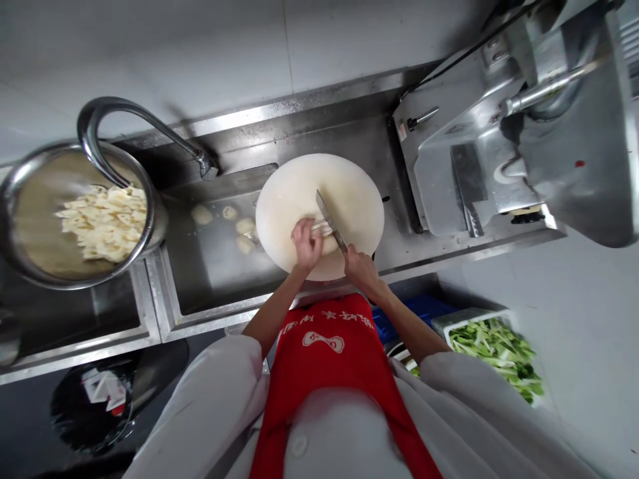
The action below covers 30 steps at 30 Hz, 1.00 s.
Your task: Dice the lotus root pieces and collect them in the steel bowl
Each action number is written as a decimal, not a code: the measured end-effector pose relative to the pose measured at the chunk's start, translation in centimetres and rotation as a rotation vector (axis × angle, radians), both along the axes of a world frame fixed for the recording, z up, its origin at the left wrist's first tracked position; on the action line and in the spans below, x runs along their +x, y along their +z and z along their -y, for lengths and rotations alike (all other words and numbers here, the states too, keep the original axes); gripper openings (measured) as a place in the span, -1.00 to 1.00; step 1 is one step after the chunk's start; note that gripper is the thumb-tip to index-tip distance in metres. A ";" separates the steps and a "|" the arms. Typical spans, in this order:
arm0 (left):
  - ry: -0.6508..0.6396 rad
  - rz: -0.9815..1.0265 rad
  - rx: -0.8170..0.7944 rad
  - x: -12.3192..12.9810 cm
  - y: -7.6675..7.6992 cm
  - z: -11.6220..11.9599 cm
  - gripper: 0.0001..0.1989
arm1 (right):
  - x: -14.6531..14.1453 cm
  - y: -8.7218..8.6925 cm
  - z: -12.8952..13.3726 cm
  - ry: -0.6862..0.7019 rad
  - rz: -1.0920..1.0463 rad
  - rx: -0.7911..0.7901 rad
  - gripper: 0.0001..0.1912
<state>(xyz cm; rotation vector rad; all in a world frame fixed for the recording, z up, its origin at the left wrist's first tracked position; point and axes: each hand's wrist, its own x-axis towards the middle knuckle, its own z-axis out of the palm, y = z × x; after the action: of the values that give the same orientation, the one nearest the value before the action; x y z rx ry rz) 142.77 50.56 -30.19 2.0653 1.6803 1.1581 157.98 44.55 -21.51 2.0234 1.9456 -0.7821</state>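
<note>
A round white cutting board [279, 193] lies over the sink in front of me. My left hand [306, 245] is closed over a pale, peeled piece of lotus root [329, 245], its fingers at the sliced end. My right hand [360, 267] grips the handle of a kitchen knife [328, 214]. The blade points away from me and to the left, lying against the lotus root on its cut side. White slices [322, 227] show between the left fingers and the blade. How deep the edge sits cannot be seen.
Several lotus root pieces [244, 226] lie in the sink basin [200, 279]. Left, under a curved faucet [144, 120], stands a metal pot [154, 226] of cut pieces. A metal slicing machine [444, 126] with a cleaver [469, 179] stands right. Below is a crate [449, 322] of greens.
</note>
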 end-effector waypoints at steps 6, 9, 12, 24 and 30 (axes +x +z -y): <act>0.057 0.084 0.030 -1.1 -0.9 -0.4 -0.78 | -0.1 2.6 2.1 -0.034 0.001 0.019 -0.66; -0.139 0.029 -0.013 -0.7 -1.6 -0.7 -0.82 | -0.7 3.6 2.8 -0.031 -0.029 -0.032 -0.70; -0.247 0.002 -0.049 -0.4 -1.8 -1.1 -0.82 | -1.4 3.4 2.1 -0.050 -0.034 -0.077 -0.72; -0.147 0.035 0.001 -1.7 -1.4 -0.8 -0.81 | -2.4 1.9 -0.8 -0.040 -0.006 0.030 -0.68; -0.293 -0.029 -0.103 -1.7 -1.7 -1.5 -0.78 | -3.3 2.5 0.6 -0.013 -0.038 -0.027 -0.71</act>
<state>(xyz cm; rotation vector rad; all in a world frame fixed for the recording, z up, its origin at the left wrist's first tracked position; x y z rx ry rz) 141.04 52.02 -31.91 2.1797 1.3586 0.9333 154.65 43.96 -18.97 2.0219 1.9331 -0.8518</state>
